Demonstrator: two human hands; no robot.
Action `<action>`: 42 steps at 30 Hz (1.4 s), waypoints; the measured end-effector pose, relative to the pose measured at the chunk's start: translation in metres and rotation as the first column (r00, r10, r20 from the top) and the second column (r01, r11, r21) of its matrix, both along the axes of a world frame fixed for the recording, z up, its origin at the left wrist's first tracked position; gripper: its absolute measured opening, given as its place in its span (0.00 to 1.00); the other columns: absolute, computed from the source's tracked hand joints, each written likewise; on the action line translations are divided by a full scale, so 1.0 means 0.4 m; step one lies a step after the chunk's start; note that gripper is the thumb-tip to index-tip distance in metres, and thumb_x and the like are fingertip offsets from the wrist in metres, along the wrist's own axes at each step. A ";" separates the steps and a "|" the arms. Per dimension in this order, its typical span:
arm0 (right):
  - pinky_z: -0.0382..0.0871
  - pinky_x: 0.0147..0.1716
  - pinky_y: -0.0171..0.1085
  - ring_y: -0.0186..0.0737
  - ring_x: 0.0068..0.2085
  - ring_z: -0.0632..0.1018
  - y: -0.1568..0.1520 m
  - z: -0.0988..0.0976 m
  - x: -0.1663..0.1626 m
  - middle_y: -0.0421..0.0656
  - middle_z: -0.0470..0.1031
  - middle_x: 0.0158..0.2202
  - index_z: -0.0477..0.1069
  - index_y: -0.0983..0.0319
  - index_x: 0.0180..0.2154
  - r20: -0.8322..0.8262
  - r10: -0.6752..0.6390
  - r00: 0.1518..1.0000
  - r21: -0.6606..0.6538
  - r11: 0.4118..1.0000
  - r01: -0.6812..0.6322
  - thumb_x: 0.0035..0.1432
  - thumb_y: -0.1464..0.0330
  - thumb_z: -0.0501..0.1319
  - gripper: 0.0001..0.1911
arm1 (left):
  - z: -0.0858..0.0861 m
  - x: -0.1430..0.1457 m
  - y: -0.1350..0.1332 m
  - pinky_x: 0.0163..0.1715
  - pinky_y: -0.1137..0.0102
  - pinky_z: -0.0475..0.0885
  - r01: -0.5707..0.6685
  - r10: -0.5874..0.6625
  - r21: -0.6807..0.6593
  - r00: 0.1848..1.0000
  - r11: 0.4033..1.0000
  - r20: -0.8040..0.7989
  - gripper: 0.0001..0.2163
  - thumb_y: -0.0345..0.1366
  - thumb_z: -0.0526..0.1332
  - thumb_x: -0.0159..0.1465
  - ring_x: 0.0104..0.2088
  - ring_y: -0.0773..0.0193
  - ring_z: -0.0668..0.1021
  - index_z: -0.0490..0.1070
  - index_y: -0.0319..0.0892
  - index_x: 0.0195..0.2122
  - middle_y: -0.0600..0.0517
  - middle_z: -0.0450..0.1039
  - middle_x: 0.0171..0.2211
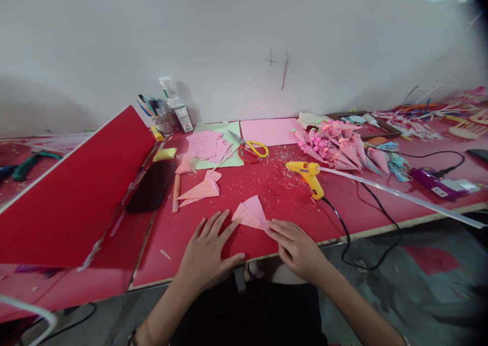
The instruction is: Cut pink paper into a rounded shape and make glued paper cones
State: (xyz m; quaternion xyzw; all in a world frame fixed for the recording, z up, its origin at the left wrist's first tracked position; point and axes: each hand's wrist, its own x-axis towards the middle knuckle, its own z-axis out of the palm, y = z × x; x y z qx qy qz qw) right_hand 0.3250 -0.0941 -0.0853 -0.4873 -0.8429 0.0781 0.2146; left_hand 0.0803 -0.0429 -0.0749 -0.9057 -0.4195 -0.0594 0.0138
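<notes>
A folded piece of pink paper [251, 214] with a checked lower panel lies on the red tabletop in front of me. My left hand [209, 247] rests flat with fingers spread, its index fingertip at the paper's left edge. My right hand [299, 249] has its fingers together and closed on the paper's narrow right point; the exact grip is partly hidden. Further left lie more pink checked paper pieces [204, 191] beside a pinkish wooden stick [176, 193]. A yellow hot glue gun [308, 175] with a long clear glue stick lies to the right.
Scissors [253, 150] lie on green paper [232, 132] near pink sheets. A heap of pink paper cones [339, 145] sits back right. A red board [84, 193] leans at left beside a dark phone [150, 187]. The glue gun's black cord [345, 229] hangs over the front edge.
</notes>
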 end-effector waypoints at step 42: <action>0.65 0.43 0.41 0.41 0.43 0.68 0.017 0.030 0.017 0.46 0.69 0.45 0.67 0.60 0.47 -0.070 0.022 0.997 -0.197 0.980 -0.035 0.55 0.63 0.57 0.17 | 0.007 0.113 -0.068 0.37 0.62 0.71 0.053 -0.038 -0.094 0.987 0.994 0.159 0.20 0.42 0.60 0.56 0.39 0.56 0.72 0.65 0.37 0.47 0.46 0.70 0.40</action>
